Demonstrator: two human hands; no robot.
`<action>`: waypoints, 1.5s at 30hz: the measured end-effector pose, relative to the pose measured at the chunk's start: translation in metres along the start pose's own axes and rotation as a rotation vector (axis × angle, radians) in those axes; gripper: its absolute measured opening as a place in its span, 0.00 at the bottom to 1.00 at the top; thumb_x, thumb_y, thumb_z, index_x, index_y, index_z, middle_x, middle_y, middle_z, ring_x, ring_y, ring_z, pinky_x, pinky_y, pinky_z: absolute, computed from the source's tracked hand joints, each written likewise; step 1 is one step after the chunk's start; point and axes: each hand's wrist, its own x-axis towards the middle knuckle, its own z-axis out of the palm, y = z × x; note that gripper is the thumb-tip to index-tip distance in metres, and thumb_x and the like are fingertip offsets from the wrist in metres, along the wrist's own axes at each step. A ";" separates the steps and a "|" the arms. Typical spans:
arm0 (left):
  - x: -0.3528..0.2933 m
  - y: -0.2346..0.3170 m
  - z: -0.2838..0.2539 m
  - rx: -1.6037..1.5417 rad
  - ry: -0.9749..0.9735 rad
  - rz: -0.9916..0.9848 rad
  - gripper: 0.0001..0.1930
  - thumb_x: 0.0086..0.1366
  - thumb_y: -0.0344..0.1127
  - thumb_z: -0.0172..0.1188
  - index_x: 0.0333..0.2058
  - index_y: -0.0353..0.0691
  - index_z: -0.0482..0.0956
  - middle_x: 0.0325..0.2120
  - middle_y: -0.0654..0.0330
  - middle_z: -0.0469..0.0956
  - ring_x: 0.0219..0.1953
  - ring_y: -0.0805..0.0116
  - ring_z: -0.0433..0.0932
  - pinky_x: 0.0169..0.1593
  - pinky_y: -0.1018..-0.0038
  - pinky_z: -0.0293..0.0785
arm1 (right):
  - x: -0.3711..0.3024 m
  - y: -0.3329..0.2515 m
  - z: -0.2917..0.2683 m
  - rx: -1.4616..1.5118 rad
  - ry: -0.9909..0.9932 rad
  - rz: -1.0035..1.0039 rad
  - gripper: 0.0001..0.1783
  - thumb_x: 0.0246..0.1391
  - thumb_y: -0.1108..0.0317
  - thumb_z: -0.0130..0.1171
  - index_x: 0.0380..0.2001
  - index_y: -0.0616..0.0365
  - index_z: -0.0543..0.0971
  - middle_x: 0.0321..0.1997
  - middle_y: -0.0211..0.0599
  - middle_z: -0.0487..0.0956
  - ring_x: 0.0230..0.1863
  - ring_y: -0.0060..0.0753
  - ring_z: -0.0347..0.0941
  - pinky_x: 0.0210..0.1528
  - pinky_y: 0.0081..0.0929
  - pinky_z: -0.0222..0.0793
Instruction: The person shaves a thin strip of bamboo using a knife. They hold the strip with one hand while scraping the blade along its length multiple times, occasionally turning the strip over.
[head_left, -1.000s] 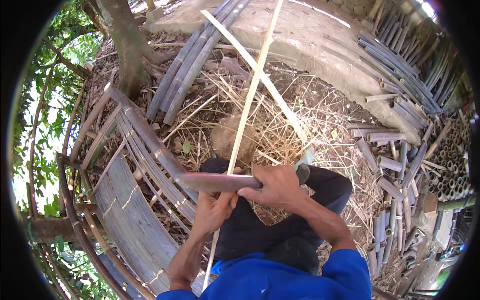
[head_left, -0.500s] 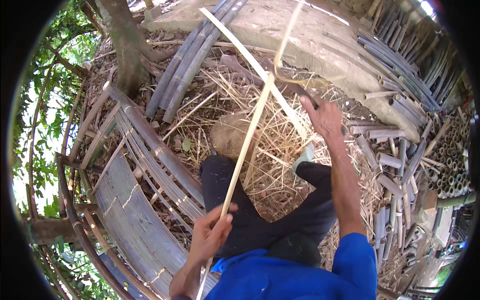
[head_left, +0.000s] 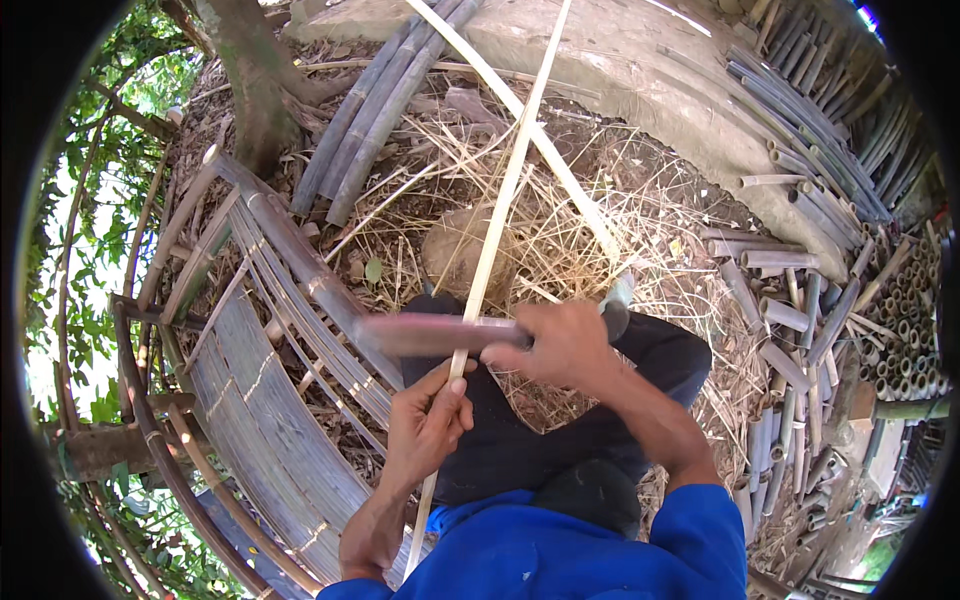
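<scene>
A long pale bamboo strip runs from beside my lap up past the far edge of the litter. My left hand pinches it low down, thumb on top, above my left thigh. My right hand is wrapped round the handle of a broad-bladed knife. Its blade, blurred by motion, lies crosswise over the strip just beyond my left fingers; whether it cuts in is unclear. Another pale strip lies slantwise on the shavings, crossing behind the held one.
A bamboo bench stands close on my left, below a tree trunk. Dark bamboo poles lie ahead. Shavings surround a round block between my feet. Cut bamboo pieces are piled to the right.
My right hand has brought the knife back from the far part of the strip to just beyond my left hand. The thin curling sliver at the blade is gone from view.
</scene>
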 end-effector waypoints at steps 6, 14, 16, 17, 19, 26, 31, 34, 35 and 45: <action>-0.038 -0.003 0.003 0.130 0.012 -0.014 0.14 0.72 0.37 0.59 0.50 0.34 0.81 0.17 0.68 0.74 0.16 0.86 0.66 0.20 0.83 0.58 | 0.057 0.117 -0.057 -0.036 0.013 0.621 0.48 0.58 0.21 0.41 0.37 0.58 0.86 0.18 0.49 0.78 0.24 0.50 0.78 0.31 0.47 0.72; -0.019 -0.022 -0.001 0.294 0.114 0.153 0.13 0.70 0.31 0.62 0.49 0.31 0.82 0.19 0.70 0.74 0.21 0.85 0.71 0.23 0.83 0.62 | 0.011 0.064 -0.021 -0.101 -0.106 0.256 0.36 0.58 0.26 0.49 0.37 0.49 0.84 0.21 0.46 0.80 0.27 0.51 0.80 0.35 0.48 0.75; -0.025 -0.017 -0.002 0.369 0.122 0.148 0.12 0.69 0.30 0.62 0.48 0.31 0.82 0.19 0.70 0.75 0.20 0.84 0.71 0.23 0.83 0.63 | 0.021 0.050 -0.032 -0.144 -0.149 0.236 0.36 0.58 0.26 0.48 0.37 0.49 0.83 0.22 0.47 0.80 0.27 0.51 0.80 0.35 0.49 0.75; -0.029 -0.017 -0.005 0.410 0.128 0.138 0.12 0.69 0.29 0.62 0.48 0.31 0.82 0.19 0.69 0.75 0.20 0.84 0.71 0.24 0.83 0.64 | 0.026 0.045 -0.037 -0.177 -0.202 0.210 0.36 0.59 0.26 0.48 0.37 0.50 0.83 0.23 0.48 0.80 0.28 0.52 0.80 0.35 0.49 0.75; -0.035 -0.027 -0.003 0.376 0.081 0.118 0.12 0.69 0.29 0.62 0.48 0.31 0.82 0.19 0.69 0.75 0.20 0.84 0.71 0.24 0.83 0.64 | 0.051 0.112 -0.053 0.045 -0.070 0.590 0.42 0.58 0.24 0.45 0.35 0.56 0.81 0.25 0.52 0.80 0.29 0.56 0.79 0.34 0.49 0.75; -0.049 -0.033 -0.016 0.427 0.113 0.134 0.11 0.68 0.29 0.63 0.46 0.31 0.83 0.18 0.70 0.74 0.20 0.84 0.71 0.24 0.83 0.65 | 0.047 0.125 -0.033 -0.267 -0.209 0.264 0.34 0.61 0.32 0.51 0.30 0.56 0.82 0.23 0.47 0.81 0.25 0.51 0.80 0.33 0.43 0.77; -0.055 -0.030 -0.016 0.422 0.093 0.069 0.10 0.68 0.30 0.63 0.45 0.32 0.83 0.17 0.70 0.74 0.20 0.85 0.70 0.23 0.82 0.64 | 0.044 0.115 -0.018 -0.037 0.009 0.576 0.33 0.62 0.35 0.51 0.29 0.56 0.82 0.17 0.42 0.79 0.21 0.45 0.79 0.30 0.37 0.76; -0.063 -0.027 -0.018 0.494 0.081 0.075 0.10 0.68 0.30 0.63 0.45 0.31 0.83 0.18 0.71 0.74 0.20 0.85 0.69 0.23 0.82 0.62 | 0.043 0.108 -0.011 -0.041 -0.113 0.460 0.39 0.61 0.29 0.46 0.32 0.56 0.84 0.18 0.44 0.80 0.25 0.50 0.80 0.35 0.43 0.77; -0.062 -0.027 -0.018 0.495 0.085 0.077 0.10 0.68 0.30 0.63 0.45 0.31 0.83 0.18 0.71 0.74 0.20 0.85 0.69 0.23 0.82 0.62 | 0.033 0.111 -0.003 -0.126 -0.087 0.313 0.41 0.61 0.27 0.44 0.30 0.57 0.84 0.19 0.46 0.80 0.26 0.50 0.81 0.35 0.44 0.76; -0.077 -0.029 -0.023 0.360 0.067 -0.053 0.10 0.69 0.33 0.62 0.42 0.31 0.83 0.16 0.70 0.73 0.19 0.84 0.69 0.22 0.81 0.62 | 0.031 0.237 -0.034 -0.381 0.021 0.547 0.41 0.62 0.29 0.45 0.28 0.61 0.84 0.14 0.48 0.76 0.17 0.48 0.74 0.25 0.48 0.71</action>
